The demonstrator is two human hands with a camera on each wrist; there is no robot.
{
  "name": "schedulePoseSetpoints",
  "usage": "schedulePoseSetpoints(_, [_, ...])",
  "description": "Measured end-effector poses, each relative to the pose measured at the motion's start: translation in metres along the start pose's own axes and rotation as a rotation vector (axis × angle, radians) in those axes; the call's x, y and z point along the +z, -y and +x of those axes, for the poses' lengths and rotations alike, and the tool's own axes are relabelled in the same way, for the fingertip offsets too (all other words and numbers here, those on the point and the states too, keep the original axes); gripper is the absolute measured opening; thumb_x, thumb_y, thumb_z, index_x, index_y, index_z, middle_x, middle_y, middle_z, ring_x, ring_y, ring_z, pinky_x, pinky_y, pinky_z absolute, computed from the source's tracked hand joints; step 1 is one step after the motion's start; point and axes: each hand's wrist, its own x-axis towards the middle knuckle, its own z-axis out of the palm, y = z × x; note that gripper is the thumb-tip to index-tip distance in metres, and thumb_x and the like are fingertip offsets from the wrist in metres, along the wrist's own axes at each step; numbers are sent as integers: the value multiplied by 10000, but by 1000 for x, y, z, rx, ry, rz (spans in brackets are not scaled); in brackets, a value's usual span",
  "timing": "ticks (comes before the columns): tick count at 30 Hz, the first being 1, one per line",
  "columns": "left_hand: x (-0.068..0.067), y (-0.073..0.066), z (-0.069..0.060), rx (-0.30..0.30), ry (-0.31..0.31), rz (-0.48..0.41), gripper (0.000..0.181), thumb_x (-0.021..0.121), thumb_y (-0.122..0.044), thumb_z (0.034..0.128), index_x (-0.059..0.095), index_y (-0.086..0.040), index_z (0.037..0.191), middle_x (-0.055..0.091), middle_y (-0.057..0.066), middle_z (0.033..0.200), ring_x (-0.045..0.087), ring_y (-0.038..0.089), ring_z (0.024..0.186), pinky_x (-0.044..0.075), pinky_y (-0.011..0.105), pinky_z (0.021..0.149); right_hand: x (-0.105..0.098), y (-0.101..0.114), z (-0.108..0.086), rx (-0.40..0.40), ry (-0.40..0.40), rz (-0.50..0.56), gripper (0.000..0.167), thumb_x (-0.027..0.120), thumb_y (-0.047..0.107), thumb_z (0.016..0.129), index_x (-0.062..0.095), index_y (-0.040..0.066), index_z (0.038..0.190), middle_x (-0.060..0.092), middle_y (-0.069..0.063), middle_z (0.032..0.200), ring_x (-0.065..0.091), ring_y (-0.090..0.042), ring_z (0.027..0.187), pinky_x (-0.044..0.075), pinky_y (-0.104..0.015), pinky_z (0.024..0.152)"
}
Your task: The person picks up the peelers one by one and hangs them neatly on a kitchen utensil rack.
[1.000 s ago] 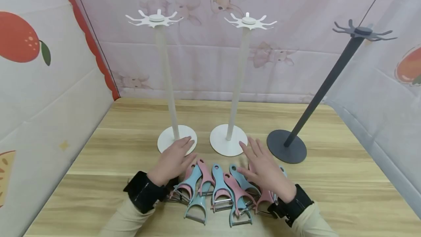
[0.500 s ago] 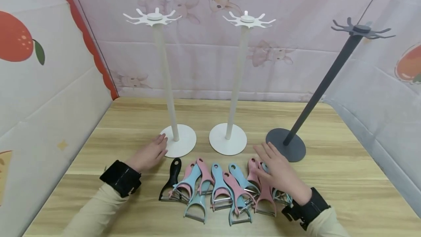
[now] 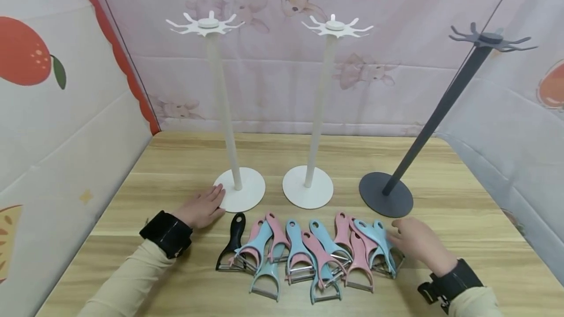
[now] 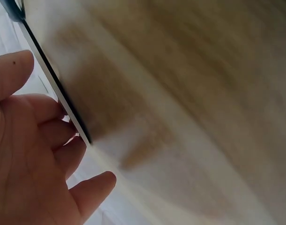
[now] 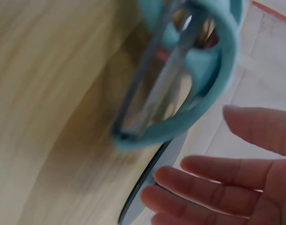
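My left hand (image 3: 202,208) rests on the table with its fingertips at the left edge of a white stand's round base (image 3: 251,199). In the left wrist view its fingers (image 4: 70,157) reach to the base's edge, relaxed. My right hand (image 3: 420,243) is just right of a blue peeler (image 3: 382,241) at the pile's right end. The right wrist view has this blue peeler (image 5: 227,65) close up, with the hand's thumb and fingers (image 5: 222,197) apart from it, holding nothing. Several pink and blue peelers overlap in the pile, and a black peeler (image 3: 233,238) lies at its left end.
A second white stand (image 3: 315,126) rises in the middle, and a dark grey stand (image 3: 436,121) stands at the right. Each stand carries a ring of hooks on top. Printed cloth (image 3: 273,87) hangs behind and beside the wooden table (image 3: 176,160).
The left hand has moved left, off the pile's end, to the white base's edge. The right hand has drawn right and toward me, from above the peelers to beside them.
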Motion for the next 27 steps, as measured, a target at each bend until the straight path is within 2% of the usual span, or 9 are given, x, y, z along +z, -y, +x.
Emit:
schedulePoseSetpoints(5, [-3,-2,-2,12,16,-41,577,438,-227,959,254,148,1358,166,320,1430,173,443,1310,221,605,980,2,-5,-2,-12,21,34,205,641,116,813,654,-50,933,570,-18,663,489,-125,566,419,-293,510])
schedulePoseSetpoints(10, [-2,-2,0,22,12,-45,582,442,-224,959,252,162,1350,163,335,1423,167,455,1307,225,585,991,4,0,1,-43,9,73,290,682,230,798,653,-5,965,564,6,693,476,-107,574,401,-277,502])
schedulePoseSetpoints(13, [1,0,2,30,5,-34,589,445,-230,958,250,167,1348,165,342,1419,165,457,1306,219,555,1011,8,5,2,-41,8,68,326,718,281,761,652,22,947,514,28,649,439,-105,545,361,-262,475])
schedulePoseSetpoints(17, [3,1,2,32,2,-15,599,447,-240,958,246,167,1349,164,341,1419,160,453,1309,206,525,1031,13,8,4,-61,-40,12,221,730,244,746,636,61,826,438,45,587,386,-95,508,297,-236,452])
schedulePoseSetpoints(20, [2,0,2,29,6,-12,602,453,-242,955,249,165,1350,166,338,1420,163,451,1309,205,525,1032,13,9,4,-103,-84,7,155,717,194,753,600,96,725,388,60,544,339,-73,474,250,-215,436])
schedulePoseSetpoints(25, [1,-2,2,25,6,-24,597,462,-226,951,252,171,1344,169,345,1416,163,457,1307,206,533,1028,6,16,6,-169,-174,111,79,696,110,733,642,61,763,368,80,518,301,-38,440,231,-196,419])
schedulePoseSetpoints(27, [1,-2,1,14,8,-26,598,456,-227,953,244,167,1350,161,339,1422,153,454,1311,203,535,1029,1,22,9,-198,-213,159,123,701,98,725,663,28,819,394,88,531,316,-26,442,256,-193,419])
